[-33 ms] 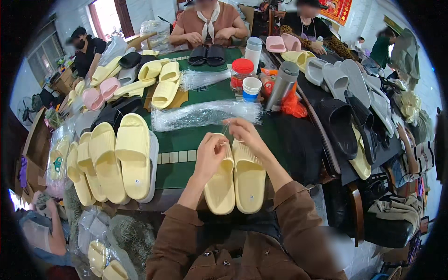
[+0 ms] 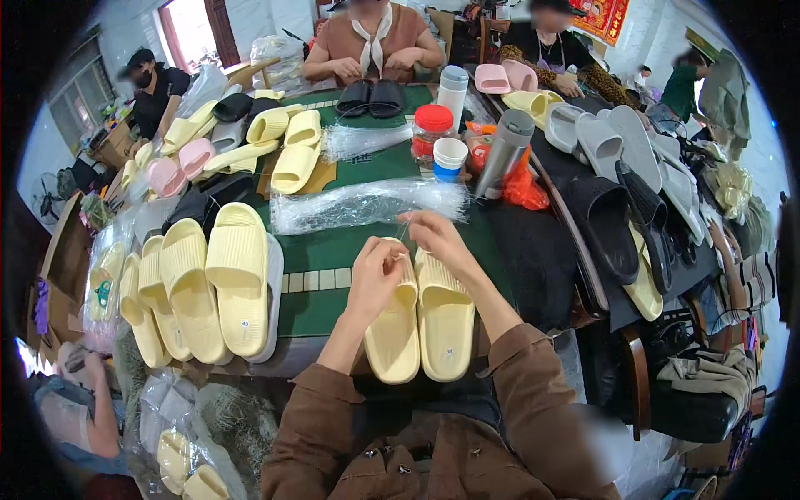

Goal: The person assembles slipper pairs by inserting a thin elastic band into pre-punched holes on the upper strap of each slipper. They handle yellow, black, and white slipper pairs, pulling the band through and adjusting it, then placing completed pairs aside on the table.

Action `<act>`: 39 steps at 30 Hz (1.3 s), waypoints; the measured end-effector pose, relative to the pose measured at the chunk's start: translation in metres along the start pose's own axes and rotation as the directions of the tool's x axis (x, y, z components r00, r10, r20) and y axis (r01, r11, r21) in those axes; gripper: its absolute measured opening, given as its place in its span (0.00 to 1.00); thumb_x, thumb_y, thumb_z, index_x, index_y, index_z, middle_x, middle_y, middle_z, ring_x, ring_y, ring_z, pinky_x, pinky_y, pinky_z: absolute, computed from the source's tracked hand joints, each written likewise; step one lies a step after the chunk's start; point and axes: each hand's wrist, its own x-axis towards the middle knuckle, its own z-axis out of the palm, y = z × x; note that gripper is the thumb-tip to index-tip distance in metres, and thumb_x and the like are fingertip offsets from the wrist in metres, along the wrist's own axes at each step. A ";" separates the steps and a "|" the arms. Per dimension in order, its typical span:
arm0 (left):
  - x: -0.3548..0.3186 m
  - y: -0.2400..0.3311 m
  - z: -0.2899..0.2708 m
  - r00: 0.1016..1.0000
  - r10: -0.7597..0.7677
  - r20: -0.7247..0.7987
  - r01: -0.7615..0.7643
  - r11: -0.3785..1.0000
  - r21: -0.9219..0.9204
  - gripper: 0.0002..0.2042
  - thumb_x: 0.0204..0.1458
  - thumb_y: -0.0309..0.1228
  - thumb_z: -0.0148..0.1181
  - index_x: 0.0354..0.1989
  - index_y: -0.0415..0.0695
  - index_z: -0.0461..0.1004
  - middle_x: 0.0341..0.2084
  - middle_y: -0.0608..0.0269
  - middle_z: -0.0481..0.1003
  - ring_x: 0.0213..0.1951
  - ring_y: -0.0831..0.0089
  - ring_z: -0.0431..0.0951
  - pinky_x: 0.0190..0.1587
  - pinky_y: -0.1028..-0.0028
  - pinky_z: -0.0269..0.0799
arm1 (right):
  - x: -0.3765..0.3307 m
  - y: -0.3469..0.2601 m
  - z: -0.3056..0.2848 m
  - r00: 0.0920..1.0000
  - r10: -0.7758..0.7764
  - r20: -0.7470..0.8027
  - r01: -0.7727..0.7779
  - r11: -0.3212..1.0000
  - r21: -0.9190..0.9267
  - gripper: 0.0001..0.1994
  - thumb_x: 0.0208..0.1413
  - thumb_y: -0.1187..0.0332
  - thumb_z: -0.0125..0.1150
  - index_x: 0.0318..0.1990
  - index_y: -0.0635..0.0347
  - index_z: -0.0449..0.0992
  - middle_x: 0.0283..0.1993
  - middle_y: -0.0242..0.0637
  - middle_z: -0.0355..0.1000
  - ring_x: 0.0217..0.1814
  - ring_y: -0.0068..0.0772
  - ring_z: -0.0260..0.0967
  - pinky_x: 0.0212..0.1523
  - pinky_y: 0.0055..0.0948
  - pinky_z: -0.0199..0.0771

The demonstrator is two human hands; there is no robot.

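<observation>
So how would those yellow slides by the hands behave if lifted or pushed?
The yellow slides would probably feel light and bendy, looking like moulded foam. Broad soles make rolling unlikely, but a push toward the near edge of the table might tip them, since their heels seem to reach it.

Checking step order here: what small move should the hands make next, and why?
Probably draw the thin clear strand snug. The right hand appears to pinch it, the left hand has curled fingers close by, and both are over the far ends of two yellow slippers lying side by side. Any loop is hidden.
</observation>
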 end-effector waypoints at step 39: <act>0.025 -0.021 0.011 0.986 -0.096 -0.137 0.088 0.994 -0.065 0.08 0.55 0.21 0.54 0.43 0.37 0.72 0.27 0.59 0.77 0.27 0.74 0.77 0.30 0.74 0.70 | -0.010 0.010 0.026 0.962 -0.216 -0.168 0.151 0.931 -0.333 0.06 0.60 0.74 0.53 0.43 0.66 0.70 0.31 0.42 0.75 0.31 0.28 0.73 0.32 0.27 0.71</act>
